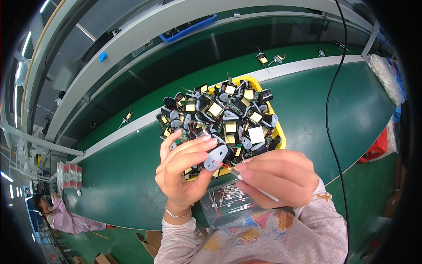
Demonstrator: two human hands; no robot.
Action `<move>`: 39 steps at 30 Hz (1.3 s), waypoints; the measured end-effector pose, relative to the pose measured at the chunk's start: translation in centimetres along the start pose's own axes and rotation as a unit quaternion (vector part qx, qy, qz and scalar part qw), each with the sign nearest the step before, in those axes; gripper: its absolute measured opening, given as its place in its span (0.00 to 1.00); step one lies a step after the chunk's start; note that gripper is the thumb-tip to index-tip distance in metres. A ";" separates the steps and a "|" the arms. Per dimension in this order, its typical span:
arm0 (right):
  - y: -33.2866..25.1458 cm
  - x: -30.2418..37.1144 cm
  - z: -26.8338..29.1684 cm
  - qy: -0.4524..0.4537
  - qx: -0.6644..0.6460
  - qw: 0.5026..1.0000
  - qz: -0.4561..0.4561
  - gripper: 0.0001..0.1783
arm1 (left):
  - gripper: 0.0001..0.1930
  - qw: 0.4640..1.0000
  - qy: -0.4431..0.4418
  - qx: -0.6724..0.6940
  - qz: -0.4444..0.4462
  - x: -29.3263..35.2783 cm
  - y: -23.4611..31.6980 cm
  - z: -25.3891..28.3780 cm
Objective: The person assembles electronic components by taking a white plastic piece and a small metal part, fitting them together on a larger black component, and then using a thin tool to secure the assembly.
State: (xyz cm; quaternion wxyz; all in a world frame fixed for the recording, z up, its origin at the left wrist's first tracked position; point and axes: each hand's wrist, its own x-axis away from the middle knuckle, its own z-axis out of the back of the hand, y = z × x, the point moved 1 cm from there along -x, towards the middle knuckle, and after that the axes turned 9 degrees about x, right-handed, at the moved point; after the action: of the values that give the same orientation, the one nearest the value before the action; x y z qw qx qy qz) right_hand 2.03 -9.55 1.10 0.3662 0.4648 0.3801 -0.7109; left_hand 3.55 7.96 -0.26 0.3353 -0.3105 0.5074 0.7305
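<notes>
My left hand grips a small device with an oval grey plate between thumb and fingers, its face tilted toward me. Thin red wires run from a hole in that plate to my right hand. There, thumb and fingers pinch a slim white stick-like piece, its far end poking out past my fingers. Just beyond both hands, a yellow bin is heaped with similar black units bearing pale yellow pads. Below the hands, a clear plastic tray holds several thin white pieces.
A black cable hangs down across the right of the green table. Loose units lie on the strip beyond the white rail. At the left stands a stack of clear trays, near a person in pink. A blue bin sits on the shelf above.
</notes>
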 end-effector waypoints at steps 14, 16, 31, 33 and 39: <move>-0.5 0.4 -0.3 0.028 0.047 0.997 0.056 0.10 | 0.19 1.000 0.003 0.002 0.006 0.2 0.0 0.2; -0.5 0.4 -0.4 0.028 0.049 0.997 0.061 0.10 | 0.19 1.000 0.003 0.001 0.009 0.2 0.0 0.2; 0.4 0.0 0.2 -0.029 -0.018 0.999 0.018 0.14 | 0.19 1.000 -0.011 -0.009 0.000 0.1 -0.1 0.1; 0.3 0.1 0.2 -0.020 -0.028 0.999 0.024 0.15 | 0.19 1.000 -0.011 -0.003 0.002 0.1 0.0 0.1; 0.3 0.0 0.0 -0.014 -0.022 0.999 0.020 0.14 | 0.19 1.000 -0.002 0.008 0.007 0.1 0.0 0.2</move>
State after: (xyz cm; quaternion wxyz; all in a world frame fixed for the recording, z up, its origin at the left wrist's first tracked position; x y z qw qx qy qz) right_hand 2.30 -9.72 1.07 0.3961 0.4540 0.3810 -0.7013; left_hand 3.49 8.16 -0.29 0.3339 -0.3026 0.5144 0.7296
